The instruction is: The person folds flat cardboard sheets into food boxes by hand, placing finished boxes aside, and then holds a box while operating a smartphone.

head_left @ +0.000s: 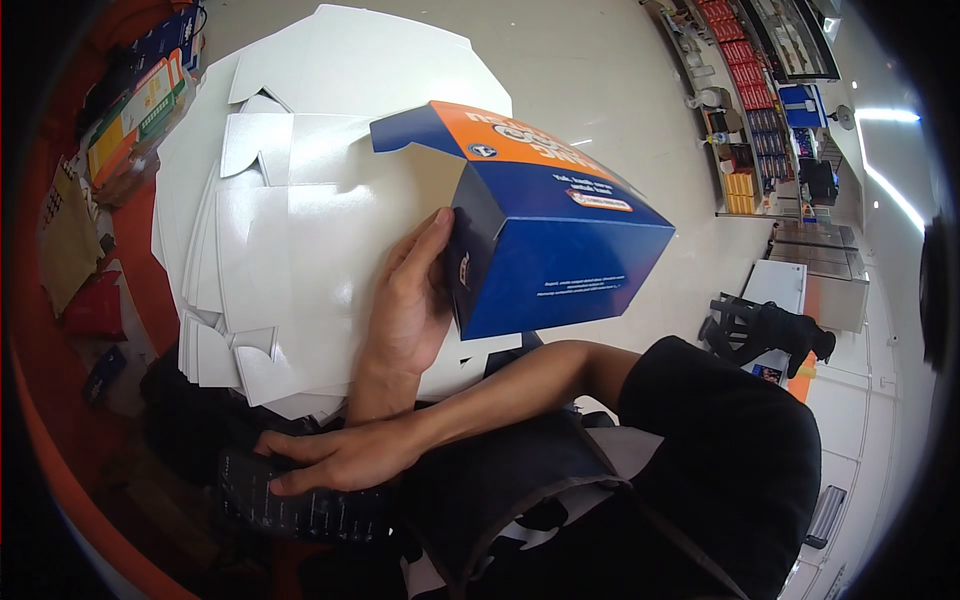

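My left hand [408, 305] grips the open end of a blue and orange printed box [560, 255], thumb against its edge. The box is tilted above a stack of white, glossy flat cartons [330, 190], and a flap stands out at its open left end. My right arm crosses over my left forearm. My right hand [335, 458] holds a dark flat object with rows of small light marks [310, 508] at the lower left, fingers bent over its upper edge.
Packages [140, 120], a brown paper piece [72, 235] and a red packet [95, 305] lie on the orange-red surface at left. Pale floor [620, 90] stretches beyond the cartons. Stocked shelves [745, 100] and a black chair [765, 330] stand at right.
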The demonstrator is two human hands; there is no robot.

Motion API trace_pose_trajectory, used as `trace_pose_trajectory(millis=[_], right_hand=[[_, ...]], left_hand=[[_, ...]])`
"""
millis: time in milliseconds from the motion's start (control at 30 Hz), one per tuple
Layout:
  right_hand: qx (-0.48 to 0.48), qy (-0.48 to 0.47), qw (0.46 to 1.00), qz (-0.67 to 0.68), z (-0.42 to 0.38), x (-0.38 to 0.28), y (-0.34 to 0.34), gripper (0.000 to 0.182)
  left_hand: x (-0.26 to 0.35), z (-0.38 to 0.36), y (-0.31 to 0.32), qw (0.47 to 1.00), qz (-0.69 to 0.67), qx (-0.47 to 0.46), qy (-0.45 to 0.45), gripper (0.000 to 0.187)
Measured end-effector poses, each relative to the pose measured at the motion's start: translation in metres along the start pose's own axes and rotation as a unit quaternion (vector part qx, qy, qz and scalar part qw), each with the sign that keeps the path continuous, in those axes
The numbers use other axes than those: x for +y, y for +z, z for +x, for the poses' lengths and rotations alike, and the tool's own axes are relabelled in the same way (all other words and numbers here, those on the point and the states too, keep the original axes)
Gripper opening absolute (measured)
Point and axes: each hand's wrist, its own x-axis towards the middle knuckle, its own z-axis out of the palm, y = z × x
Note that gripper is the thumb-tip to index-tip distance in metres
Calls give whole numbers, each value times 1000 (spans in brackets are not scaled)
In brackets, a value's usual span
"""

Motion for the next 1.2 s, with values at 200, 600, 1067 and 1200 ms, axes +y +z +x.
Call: trace_pose_trajectory(millis=[200, 600, 1067, 1200], right_hand=[[-11, -50, 999, 17, 4, 8, 0, 51], [-12, -43, 999, -5, 3, 5, -2, 49], [-14, -52, 998, 26, 5, 9, 0, 51], [-18, -55, 998, 31, 5, 9, 0, 51]], left_hand=[[-1, 0, 0, 1000, 0, -2, 7, 29], [0, 0, 0, 1000, 5, 4, 2, 31], [-1, 1, -2, 1000, 8, 10, -5, 31], [0, 1, -2, 1000, 9, 2, 0, 32]])
